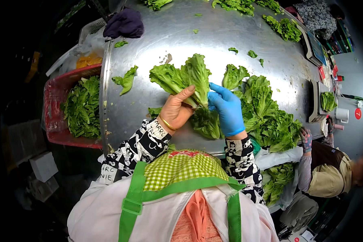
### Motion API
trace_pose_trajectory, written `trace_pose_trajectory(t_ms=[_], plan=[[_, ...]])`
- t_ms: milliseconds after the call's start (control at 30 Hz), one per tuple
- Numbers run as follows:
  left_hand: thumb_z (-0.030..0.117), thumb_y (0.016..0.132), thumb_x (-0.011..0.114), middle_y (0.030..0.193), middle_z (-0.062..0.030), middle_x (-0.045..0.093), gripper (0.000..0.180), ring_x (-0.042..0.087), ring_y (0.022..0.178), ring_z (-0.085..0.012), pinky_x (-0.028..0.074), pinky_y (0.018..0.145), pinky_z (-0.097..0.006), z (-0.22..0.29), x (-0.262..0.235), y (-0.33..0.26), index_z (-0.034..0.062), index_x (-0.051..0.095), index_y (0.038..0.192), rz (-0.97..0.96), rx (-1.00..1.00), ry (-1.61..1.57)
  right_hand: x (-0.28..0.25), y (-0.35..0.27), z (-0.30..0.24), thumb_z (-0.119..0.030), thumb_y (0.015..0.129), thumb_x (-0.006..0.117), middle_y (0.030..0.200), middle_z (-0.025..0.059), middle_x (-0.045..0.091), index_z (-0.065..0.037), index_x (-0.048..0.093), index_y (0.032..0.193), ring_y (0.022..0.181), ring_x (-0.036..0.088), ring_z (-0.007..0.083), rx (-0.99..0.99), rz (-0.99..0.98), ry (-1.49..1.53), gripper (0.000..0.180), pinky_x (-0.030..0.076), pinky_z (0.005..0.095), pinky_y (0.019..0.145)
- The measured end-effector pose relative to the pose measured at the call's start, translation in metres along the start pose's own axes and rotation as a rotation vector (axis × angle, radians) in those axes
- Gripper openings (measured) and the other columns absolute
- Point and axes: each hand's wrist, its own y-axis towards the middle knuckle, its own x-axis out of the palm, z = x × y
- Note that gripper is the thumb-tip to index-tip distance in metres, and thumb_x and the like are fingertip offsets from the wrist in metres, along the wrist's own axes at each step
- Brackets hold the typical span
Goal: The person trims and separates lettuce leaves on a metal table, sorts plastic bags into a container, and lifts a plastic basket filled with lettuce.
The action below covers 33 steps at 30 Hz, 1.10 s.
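Note:
My bare left hand [176, 109], with a gold bangle at the wrist, is closed round the base of a green leafy lettuce [195, 74]. Its leaves fan out away from me over the steel table [157, 32]. In a blue glove, my right hand [228, 111] pinches at the right side of the same lettuce, near the stem end; the exact contact of its fingertips is partly hidden. Below the two hands lies another lettuce [205, 123]. A heap of lettuce [266, 113] spreads just right of my gloved hand.
A red crate [54, 109] of lettuce leaves stands left of the table. Scales [316, 101] line the right edge, one bearing lettuce. At right, a co-worker [330, 165] is beside a lettuce-filled bag [286, 157]. A dark cloth [124, 23] lies at the far left corner.

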Motion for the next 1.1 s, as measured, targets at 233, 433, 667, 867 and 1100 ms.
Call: trace_pose_trajectory(t_ms=[233, 433, 667, 867, 1100], plan=[[0.004, 0.081, 0.067, 0.099, -0.0076, 0.063, 0.026, 0.060, 0.091, -0.0173, 0.049, 0.080, -0.030, 0.004, 0.001, -0.010, -0.0001, 0.059, 0.105, 0.161, 0.145, 0.207, 0.021, -0.006, 0.025, -0.018, 0.081, 0.069, 0.072, 0.0062, 0.060, 0.002, 0.062, 0.089, 0.063, 0.056, 0.0123, -0.498, 0.284, -0.561, 0.022, 0.046, 0.0265, 0.057], [0.003, 0.080, 0.067, 0.097, -0.0064, 0.062, 0.023, 0.060, 0.087, -0.0164, 0.049, 0.077, -0.028, -0.006, 0.009, -0.006, 0.0012, 0.059, 0.101, 0.246, 0.251, 0.256, 0.024, 0.003, 0.028, -0.015, 0.087, 0.061, 0.070, 0.0062, 0.059, 0.000, 0.059, 0.080, 0.059, 0.052, 0.0139, -0.660, 0.467, -0.731, 0.016, 0.043, 0.0304, 0.055], [-0.001, 0.078, 0.068, 0.100, -0.0068, 0.061, 0.029, 0.058, 0.090, -0.0178, 0.048, 0.079, -0.030, 0.011, 0.003, 0.003, 0.0023, 0.057, 0.105, 0.341, 0.442, 0.125, -0.003, 0.028, 0.029, -0.018, 0.091, 0.053, 0.078, 0.0067, 0.061, 0.002, 0.058, 0.092, 0.075, 0.060, 0.0132, -0.192, 0.221, -0.098, 0.021, 0.048, 0.0246, 0.064], [0.006, 0.076, 0.073, 0.094, -0.0068, 0.063, 0.027, 0.061, 0.081, -0.0144, 0.049, 0.068, -0.026, 0.013, -0.004, -0.003, 0.0015, 0.060, 0.099, 0.343, 0.395, 0.481, 0.023, 0.009, 0.037, -0.011, 0.080, 0.069, 0.087, 0.0135, 0.063, 0.007, 0.055, 0.107, 0.075, 0.061, 0.0174, -0.440, 0.169, -0.526, 0.036, 0.051, 0.0280, 0.069], [0.008, 0.081, 0.068, 0.096, -0.0079, 0.059, 0.031, 0.059, 0.088, -0.0207, 0.050, 0.077, -0.030, 0.006, -0.009, -0.001, 0.0009, 0.052, 0.107, 0.325, 0.323, 0.149, 0.015, 0.006, 0.025, -0.020, 0.092, 0.053, 0.082, 0.0081, 0.064, 0.005, 0.059, 0.099, 0.070, 0.059, 0.0112, -0.132, 0.172, 0.170, 0.026, 0.049, 0.0240, 0.065]])
